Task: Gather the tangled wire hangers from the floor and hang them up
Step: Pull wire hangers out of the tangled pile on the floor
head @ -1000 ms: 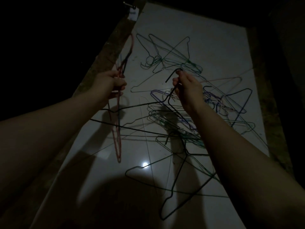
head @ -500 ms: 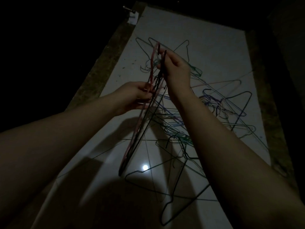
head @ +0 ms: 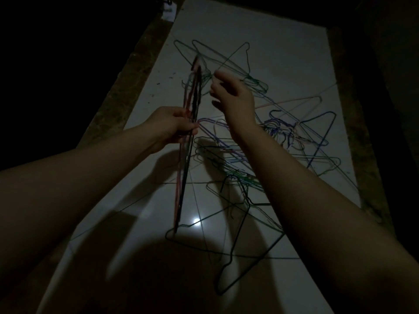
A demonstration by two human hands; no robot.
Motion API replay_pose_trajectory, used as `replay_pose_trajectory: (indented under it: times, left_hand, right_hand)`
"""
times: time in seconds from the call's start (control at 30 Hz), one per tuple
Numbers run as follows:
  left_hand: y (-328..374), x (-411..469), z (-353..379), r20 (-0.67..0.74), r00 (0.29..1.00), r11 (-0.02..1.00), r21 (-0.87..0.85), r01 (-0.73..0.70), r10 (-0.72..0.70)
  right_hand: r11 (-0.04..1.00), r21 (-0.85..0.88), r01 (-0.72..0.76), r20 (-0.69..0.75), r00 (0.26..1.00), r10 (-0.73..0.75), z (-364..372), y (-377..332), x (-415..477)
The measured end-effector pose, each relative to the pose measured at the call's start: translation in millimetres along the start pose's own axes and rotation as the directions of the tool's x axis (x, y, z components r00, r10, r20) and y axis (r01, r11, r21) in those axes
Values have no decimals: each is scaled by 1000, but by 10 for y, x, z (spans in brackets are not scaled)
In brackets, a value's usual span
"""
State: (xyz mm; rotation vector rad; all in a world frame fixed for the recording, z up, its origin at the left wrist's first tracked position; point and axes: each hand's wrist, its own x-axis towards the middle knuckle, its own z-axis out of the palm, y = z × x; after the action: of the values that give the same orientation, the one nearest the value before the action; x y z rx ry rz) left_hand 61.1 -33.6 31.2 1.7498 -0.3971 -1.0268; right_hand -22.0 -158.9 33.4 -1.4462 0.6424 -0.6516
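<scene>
My left hand (head: 174,126) grips two wire hangers together, a red hanger (head: 177,196) and a black hanger (head: 196,87), held edge-on and upright above the floor. My right hand (head: 233,98) hovers just right of their tops with fingers loosely spread, holding nothing. Below lies a tangled pile of wire hangers (head: 272,137) in green, blue, purple and pale colours on the white tiled floor (head: 283,53). A dark green hanger (head: 229,257) lies nearest me.
The lit strip of floor is bordered by a dark speckled edge (head: 127,96) on the left and another on the right. A small white object (head: 169,12) with a metal fitting sits at the top left. Everything beyond is dark.
My right hand brought the black hanger over to the red one, then let go. My left hand now holds both hangers together, and my right hand has drawn away to the right.
</scene>
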Motion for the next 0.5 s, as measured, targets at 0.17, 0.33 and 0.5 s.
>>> replay_pose_trajectory:
  times: [0.17,0.33,0.5]
  left_hand:
    - [-53,12,-95,-30,1000,1000,-6,-7,7]
    - [-123,17,-135,-59,998,1000,-19,16,-17]
    - [-175,43,-170,-89,995,999,-39,30,-34]
  right_hand:
    - [969,-230,-95,-95,993,75,-580,392,-217]
    - [876,-427,-226,-100,974,202,-965,905,-577]
    - [679,-672,-294,-35,929,367,-1132,1119,-935]
